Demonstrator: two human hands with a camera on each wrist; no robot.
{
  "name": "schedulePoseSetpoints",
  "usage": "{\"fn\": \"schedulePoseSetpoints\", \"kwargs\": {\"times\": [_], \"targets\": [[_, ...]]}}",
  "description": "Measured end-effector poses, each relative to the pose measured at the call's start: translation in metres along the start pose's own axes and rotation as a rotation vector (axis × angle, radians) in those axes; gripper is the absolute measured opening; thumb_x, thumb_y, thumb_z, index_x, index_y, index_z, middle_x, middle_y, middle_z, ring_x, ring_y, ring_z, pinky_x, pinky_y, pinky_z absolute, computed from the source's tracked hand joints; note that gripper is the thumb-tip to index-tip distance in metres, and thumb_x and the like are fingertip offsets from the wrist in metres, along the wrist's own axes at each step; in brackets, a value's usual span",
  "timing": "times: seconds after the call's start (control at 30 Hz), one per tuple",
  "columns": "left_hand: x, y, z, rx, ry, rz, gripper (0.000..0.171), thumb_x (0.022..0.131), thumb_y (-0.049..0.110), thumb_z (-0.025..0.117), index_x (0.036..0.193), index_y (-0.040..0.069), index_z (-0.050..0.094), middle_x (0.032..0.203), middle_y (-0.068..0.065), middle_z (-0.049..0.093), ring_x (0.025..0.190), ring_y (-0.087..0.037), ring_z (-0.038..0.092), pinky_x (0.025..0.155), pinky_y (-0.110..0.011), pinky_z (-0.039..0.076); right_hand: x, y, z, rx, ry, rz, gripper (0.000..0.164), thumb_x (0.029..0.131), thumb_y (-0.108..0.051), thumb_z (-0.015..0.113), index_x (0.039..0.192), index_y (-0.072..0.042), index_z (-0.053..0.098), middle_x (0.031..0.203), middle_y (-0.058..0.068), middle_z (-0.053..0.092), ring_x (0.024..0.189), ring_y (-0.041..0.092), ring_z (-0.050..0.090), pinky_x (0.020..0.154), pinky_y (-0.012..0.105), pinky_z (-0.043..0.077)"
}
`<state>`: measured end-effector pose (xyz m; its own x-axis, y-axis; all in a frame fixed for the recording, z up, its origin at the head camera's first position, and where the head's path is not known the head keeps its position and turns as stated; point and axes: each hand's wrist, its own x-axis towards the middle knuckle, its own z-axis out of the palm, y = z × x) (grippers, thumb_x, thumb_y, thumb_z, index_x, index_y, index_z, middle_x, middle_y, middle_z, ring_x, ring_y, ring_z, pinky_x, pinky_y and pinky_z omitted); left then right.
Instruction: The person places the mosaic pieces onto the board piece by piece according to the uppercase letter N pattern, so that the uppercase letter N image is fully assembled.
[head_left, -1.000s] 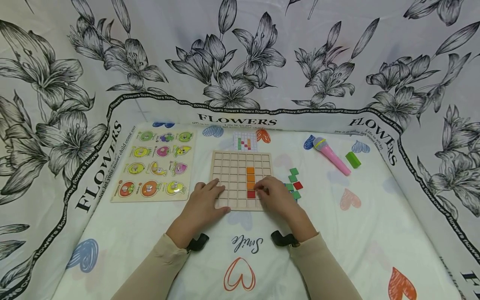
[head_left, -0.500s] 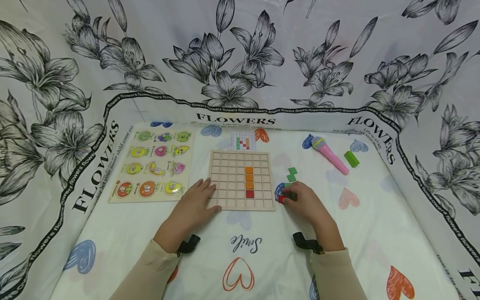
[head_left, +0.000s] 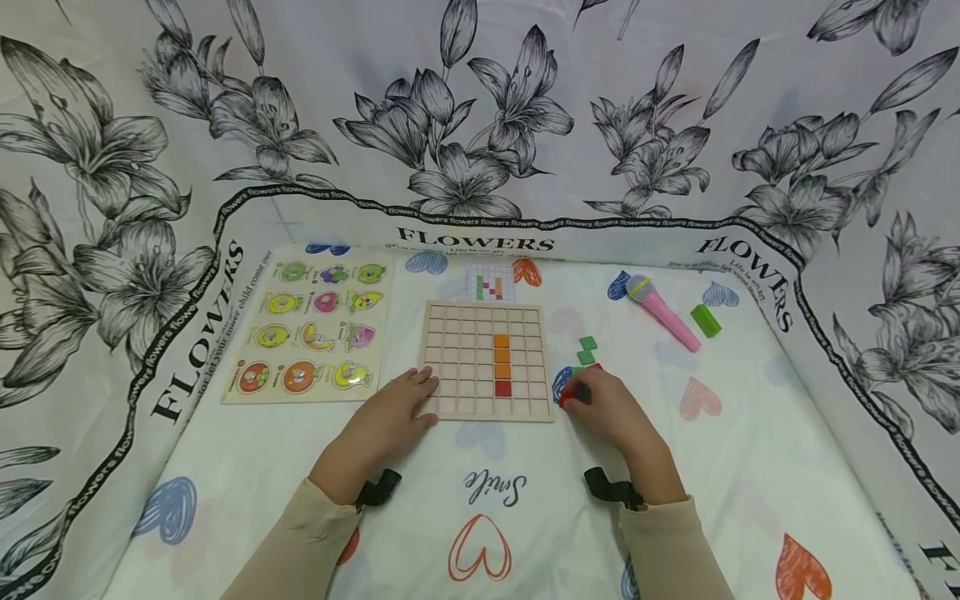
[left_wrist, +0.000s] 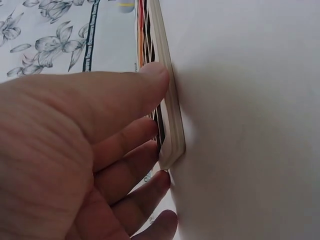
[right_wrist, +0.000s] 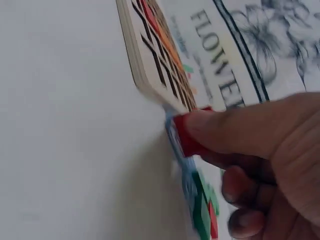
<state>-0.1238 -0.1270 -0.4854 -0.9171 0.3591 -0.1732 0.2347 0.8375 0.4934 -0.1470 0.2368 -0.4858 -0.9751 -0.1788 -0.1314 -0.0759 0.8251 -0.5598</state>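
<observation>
In the head view, your right hand [head_left: 609,407] has left the grid board [head_left: 457,333] within the last second and is now low over the worktop [head_left: 750,467], just beside the board's right edge. It has a red tile [head_left: 567,398] at its fingertips. On the board, the column reads the same as a second ago: three orange tiles [head_left: 502,356] in line, with a placed red tile [head_left: 502,388] at the near end. I judge that you are at a pick-up, with nothing added to the column in this short span. Your left hand [head_left: 384,421] has drawn back a little; its fingers reached over the cells and now lie by the left edge. Green tiles [head_left: 587,342] lie beyond your right hand, and a patterned card [head_left: 491,272] sits just past the board's far edge.

In the left wrist view, you see the board nearly edge-on, which the head view cannot give. Your thumb tip shows against the near rim by the corner, the other fingers loosely spread at the left side. The hand is relaxed, not wrapped round the board; you cannot tell how firmly it presses.

In the right wrist view, slightly blurred, the narrow pinch is plain: your thumb lies on the red tile's flat face, with the supporting finger mostly hidden. Below, a green tile and a second red tile [right_wrist: 214,222] show, largely covered by your hand from above.
</observation>
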Motion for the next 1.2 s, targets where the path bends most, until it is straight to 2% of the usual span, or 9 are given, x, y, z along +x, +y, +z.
{"fn": "schedulePoseSetpoints", "kwargs": {"times": [0.17,0.3,0.47,0.6,0.83,1.0,1.2], "targets": [[0.001,0.000,0.000,0.019,0.015,-0.003,0.064,0.104,0.026,0.076,0.160,0.004,0.054,0.173,-0.014,0.043,0.163,-0.041,0.036,0.131,-0.059,0.035,0.013,-0.034,0.006,0.063,0.028,-0.029,0.009,0.100,-0.016,0.080,0.106,-0.020,0.074,0.095,-0.001,0.069,0.087,0.021,0.059,0.073,0.034,0.053],[0.002,-0.001,0.000,0.018,0.028,-0.007,0.062,0.103,0.025,0.077,0.158,0.004,0.056,0.172,-0.013,0.045,0.162,-0.041,0.038,0.130,-0.059,0.036,0.036,-0.069,0.021,0.089,-0.005,-0.079,0.008,0.103,-0.018,0.078,0.109,-0.021,0.077,0.100,-0.003,0.071,0.088,0.020,0.060,0.073,0.032,0.054],[0.004,-0.002,0.002,-0.012,0.029,0.005,0.061,0.102,0.026,0.078,0.156,0.007,0.060,0.172,-0.010,0.047,0.162,-0.038,0.040,0.131,-0.058,0.037,0.058,-0.093,0.040,0.026,-0.006,-0.088,0.010,0.105,-0.018,0.075,0.115,-0.020,0.077,0.105,-0.002,0.074,0.090,0.019,0.062,0.079,0.034,0.058],[0.006,-0.001,0.003,-0.021,0.027,0.008,0.060,0.102,0.027,0.079,0.156,0.008,0.061,0.171,-0.009,0.047,0.162,-0.037,0.040,0.131,-0.057,0.037,0.064,-0.099,0.047,-0.029,-0.001,-0.087,0.012,0.105,-0.019,0.074,0.118,-0.019,0.077,0.109,-0.001,0.075,0.094,0.019,0.064,0.088,0.037,0.061],[0.005,0.003,0.000,-0.029,0.019,-0.013,0.060,0.101,0.026,0.080,0.155,0.007,0.062,0.172,-0.008,0.047,0.162,-0.035,0.040,0.131,-0.056,0.037,0.065,-0.097,0.049,-0.039,0.004,-0.081,0.013,0.106,-0.018,0.074,0.117,-0.020,0.079,0.114,0.000,0.076,0.099,0.022,0.063,0.096,0.041,0.061],[0.002,0.002,-0.001,-0.023,0.029,-0.018,0.058,0.101,0.025,0.081,0.153,0.007,0.063,0.171,-0.009,0.047,0.162,-0.036,0.041,0.130,-0.057,0.038,0.065,-0.098,0.050,-0.025,-0.020,-0.090,0.012,0.104,-0.015,0.075,0.114,-0.018,0.081,0.110,0.000,0.076,0.097,0.022,0.063,0.094,0.041,0.061],[0.001,0.001,-0.001,-0.026,0.070,-0.037,0.052,0.098,0.026,0.084,0.145,0.008,0.071,0.167,-0.006,0.054,0.159,-0.032,0.046,0.128,-0.056,0.042,0.064,-0.100,0.054,-0.002,-0.044,-0.104,0.011,0.104,-0.015,0.076,0.113,-0.016,0.081,0.110,0.000,0.075,0.096,0.021,0.063,0.093,0.040,0.061]]}}
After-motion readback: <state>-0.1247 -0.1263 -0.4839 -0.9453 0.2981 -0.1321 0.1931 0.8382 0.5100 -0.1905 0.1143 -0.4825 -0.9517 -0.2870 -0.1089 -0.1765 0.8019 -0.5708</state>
